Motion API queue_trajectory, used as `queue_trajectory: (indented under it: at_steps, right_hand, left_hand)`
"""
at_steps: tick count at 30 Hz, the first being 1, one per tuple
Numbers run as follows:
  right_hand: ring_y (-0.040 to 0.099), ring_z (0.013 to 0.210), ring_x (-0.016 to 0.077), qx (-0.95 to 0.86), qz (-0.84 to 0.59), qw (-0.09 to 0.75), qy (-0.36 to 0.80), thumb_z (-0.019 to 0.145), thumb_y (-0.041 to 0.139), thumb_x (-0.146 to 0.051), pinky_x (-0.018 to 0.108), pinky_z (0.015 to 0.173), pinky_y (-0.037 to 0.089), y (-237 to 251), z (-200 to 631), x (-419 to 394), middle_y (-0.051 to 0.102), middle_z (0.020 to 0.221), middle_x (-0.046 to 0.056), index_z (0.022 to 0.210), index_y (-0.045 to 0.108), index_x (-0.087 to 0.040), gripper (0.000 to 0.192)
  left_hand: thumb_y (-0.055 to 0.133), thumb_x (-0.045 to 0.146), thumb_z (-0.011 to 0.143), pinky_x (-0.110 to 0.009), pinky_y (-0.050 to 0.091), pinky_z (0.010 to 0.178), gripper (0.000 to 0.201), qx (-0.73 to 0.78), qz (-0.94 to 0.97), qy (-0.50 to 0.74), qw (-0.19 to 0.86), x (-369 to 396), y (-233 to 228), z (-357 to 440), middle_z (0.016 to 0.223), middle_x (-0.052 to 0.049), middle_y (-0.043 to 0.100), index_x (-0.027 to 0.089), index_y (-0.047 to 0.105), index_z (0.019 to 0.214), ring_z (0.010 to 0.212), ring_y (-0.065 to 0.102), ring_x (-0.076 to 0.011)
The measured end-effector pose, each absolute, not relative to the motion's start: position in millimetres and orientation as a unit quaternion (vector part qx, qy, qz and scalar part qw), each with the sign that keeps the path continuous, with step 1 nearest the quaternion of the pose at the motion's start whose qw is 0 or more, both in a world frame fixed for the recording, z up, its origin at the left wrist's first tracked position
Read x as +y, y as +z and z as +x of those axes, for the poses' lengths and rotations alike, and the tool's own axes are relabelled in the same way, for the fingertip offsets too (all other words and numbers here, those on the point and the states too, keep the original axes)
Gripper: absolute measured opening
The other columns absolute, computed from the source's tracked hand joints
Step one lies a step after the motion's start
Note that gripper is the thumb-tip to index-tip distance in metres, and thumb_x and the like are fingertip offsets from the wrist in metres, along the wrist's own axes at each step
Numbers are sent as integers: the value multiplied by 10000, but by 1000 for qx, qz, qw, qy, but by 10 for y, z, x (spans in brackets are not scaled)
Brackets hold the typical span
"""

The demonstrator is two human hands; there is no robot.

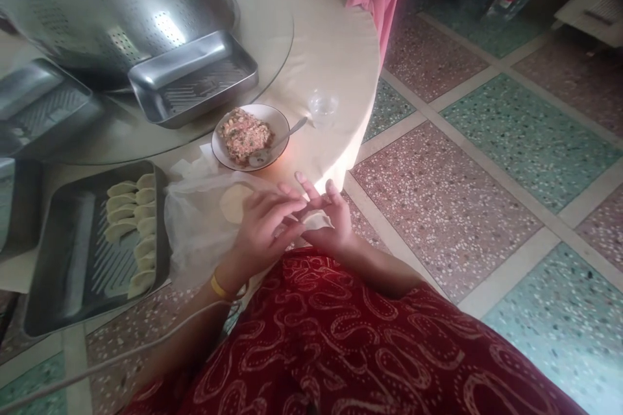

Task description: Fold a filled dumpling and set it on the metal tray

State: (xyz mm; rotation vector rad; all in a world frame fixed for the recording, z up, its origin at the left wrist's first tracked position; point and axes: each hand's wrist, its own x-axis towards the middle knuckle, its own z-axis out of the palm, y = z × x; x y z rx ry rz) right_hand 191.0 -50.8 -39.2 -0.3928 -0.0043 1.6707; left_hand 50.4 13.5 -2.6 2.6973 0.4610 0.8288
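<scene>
Both hands meet at the table's near edge around a pale dumpling (316, 220). My left hand (263, 224), with a yellow band at the wrist, pinches the dumpling's edge with its fingertips. My right hand (331, 217) cups it from beneath, fingers spread upward. Under my left hand lies a round dough wrapper (232, 202) on a clear plastic bag (195, 227). Just beyond stands a white bowl (277, 118) of minced filling with a metal spoon (285, 139) in it.
A dark metal tray (73, 272) at left holds several folded dumplings (136, 227). Behind it sit empty steel trays (195, 78) and a large perforated steel basin (111, 6) on a glass turntable. A small clear cup (322, 106) stands near the table edge. Tiled floor lies to the right.
</scene>
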Motion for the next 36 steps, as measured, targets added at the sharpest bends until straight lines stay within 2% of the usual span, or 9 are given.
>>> queue_trajectory:
  at_steps: [4,9,13,16,19,25,29,33,36]
  right_hand:
    - [615,1143,220,-9,-190,691,697,916,354,-661,453,991,472,-347,1932,-459,717,1164,13,1160,635,-338,493]
    - [594,1204,206,-37,-207,711,671,933,328,-647,446,1015,464,-263,1873,-428,675,1255,10,1252,603,-364,508]
    - [567,1253,223,-66,-250,700,665,925,324,-656,478,991,478,-239,1826,-421,628,1346,31,1338,542,-374,546]
    - [568,1253,215,-78,-242,699,668,909,375,-664,468,1013,468,-239,1789,-396,645,1327,14,1310,564,-387,523]
    - [576,1246,209,-81,-245,694,672,901,387,-673,452,1019,470,-213,1713,-358,668,1294,3,1281,583,-386,515]
    - [579,1272,205,-68,-275,623,729,923,394,-639,439,1055,474,-164,1411,-346,658,1334,1,1274,597,-352,497]
    - [607,1242,183,-61,-309,578,753,923,439,-592,391,1081,462,-155,1172,-273,690,1285,7,1257,612,-337,455]
    - [649,1164,177,-65,-351,541,761,926,455,-544,392,1077,472,-55,877,-146,731,1191,-12,1158,662,-345,369]
    - [637,1178,194,-90,-332,527,777,922,441,-536,436,1049,495,49,646,-66,726,1202,-16,1124,679,-359,358]
  left_hand:
    - [578,277,938,-365,430,797,121,228,918,302,122,66,-44,390,915,-33,733,204,672,961,830,604,-185]
    - [588,329,930,-363,342,722,219,269,915,292,66,-50,-139,442,758,-24,690,199,639,762,733,519,-193]
    - [562,267,948,-363,353,761,239,273,916,283,76,-77,-164,407,757,-16,675,196,618,726,748,518,-180]
    - [586,348,941,-365,381,772,223,288,905,301,87,-72,-158,328,772,-22,689,196,646,788,765,546,-187]
    - [587,433,935,-374,440,789,262,296,891,333,86,-65,-153,263,864,-52,716,183,661,961,804,587,-203]
    - [617,364,925,-359,539,901,396,288,900,293,143,-131,-68,94,1171,-115,646,179,571,1273,1065,622,-222]
    - [583,261,942,-339,561,891,331,293,903,260,176,-145,28,-158,1164,-98,656,199,589,1267,1048,646,-200]
    - [583,249,945,-335,564,903,300,326,876,297,193,-151,77,-462,1162,-109,674,187,616,1237,1067,655,-197]
    - [605,240,931,-293,570,821,280,362,836,344,228,-137,94,-722,1097,-81,686,207,633,1207,939,666,-158]
